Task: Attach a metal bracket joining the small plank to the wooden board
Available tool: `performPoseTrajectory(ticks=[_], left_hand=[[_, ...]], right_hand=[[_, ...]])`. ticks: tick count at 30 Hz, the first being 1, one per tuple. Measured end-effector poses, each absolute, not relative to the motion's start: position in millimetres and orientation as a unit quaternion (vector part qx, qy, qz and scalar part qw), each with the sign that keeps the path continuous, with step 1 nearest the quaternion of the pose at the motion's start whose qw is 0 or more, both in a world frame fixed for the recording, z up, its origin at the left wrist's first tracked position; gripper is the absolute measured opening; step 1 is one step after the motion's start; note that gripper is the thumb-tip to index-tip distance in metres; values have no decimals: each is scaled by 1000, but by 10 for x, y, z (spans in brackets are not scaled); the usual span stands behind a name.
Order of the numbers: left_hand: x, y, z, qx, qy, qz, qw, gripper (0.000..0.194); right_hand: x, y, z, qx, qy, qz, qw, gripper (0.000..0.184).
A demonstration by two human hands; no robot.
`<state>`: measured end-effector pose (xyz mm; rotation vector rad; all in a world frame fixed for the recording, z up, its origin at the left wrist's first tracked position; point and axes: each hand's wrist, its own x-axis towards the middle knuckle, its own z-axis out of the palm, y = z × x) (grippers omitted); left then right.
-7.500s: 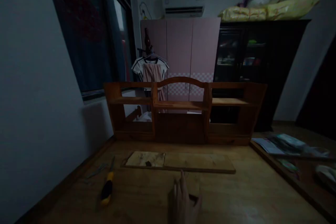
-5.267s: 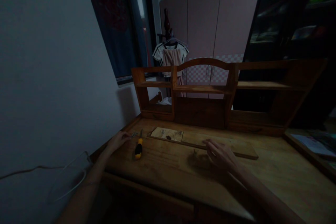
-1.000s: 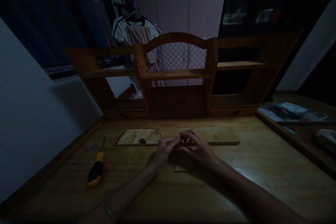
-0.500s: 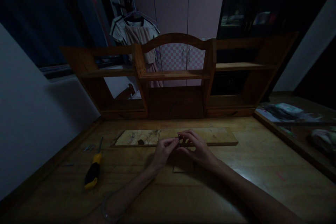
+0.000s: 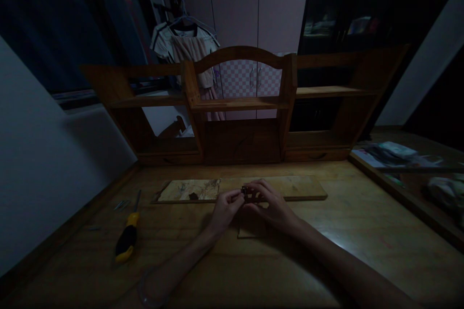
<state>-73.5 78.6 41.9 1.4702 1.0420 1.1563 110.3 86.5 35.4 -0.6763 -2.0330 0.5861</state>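
Both my hands meet over the middle of the desk around a small dark piece [image 5: 243,191], perhaps metal, too small and dim to name. My left hand [image 5: 227,206] pinches it from the left between thumb and fingertips. From the right, my right hand [image 5: 270,204] holds it with thumb and curled fingers. Just behind the hands lies a long flat board [image 5: 304,188], its left part bare and rough with a dark hole. A small wooden piece [image 5: 251,230] lies under my hands, partly hidden by them.
A yellow and black screwdriver [image 5: 127,237] lies at the left, its shaft pointing away. Several screws [image 5: 122,204] sit beside it, with another thin one [image 5: 94,228] nearer the wall. A wooden shelf unit [image 5: 241,104] stands along the desk's back. Plastic bags [image 5: 398,152] are at the right.
The small dark piece has turned between my fingertips and shows a wider side. My hands stay in nearly the same place; the view has shifted slightly.
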Motion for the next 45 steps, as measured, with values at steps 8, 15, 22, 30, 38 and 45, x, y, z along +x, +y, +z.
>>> performPoseTrajectory(ticks=[8,15,22,30,38,45], left_hand=[[-720,871,321,486,386,497,607,49],[-712,879,351,517,378,488,593,43],[-716,860,317,451,365,483,656,43],[-722,888,312,461,369,472,655,40],[-707,883,384,455,435,499,596,47],[-709,883,399,475,419,506,586,42]], right_hand=[[1088,858,421,-325,-746,330,479,33],[1092,1029,277,-310,-607,545,488,30],[1136,1032,202,-263,-546,662,441,26],[1143,1068,165,-256,-550,659,443,30],[1125,1103,187,-315,-520,629,485,36],[1106,1090,191,-311,-526,609,505,35]])
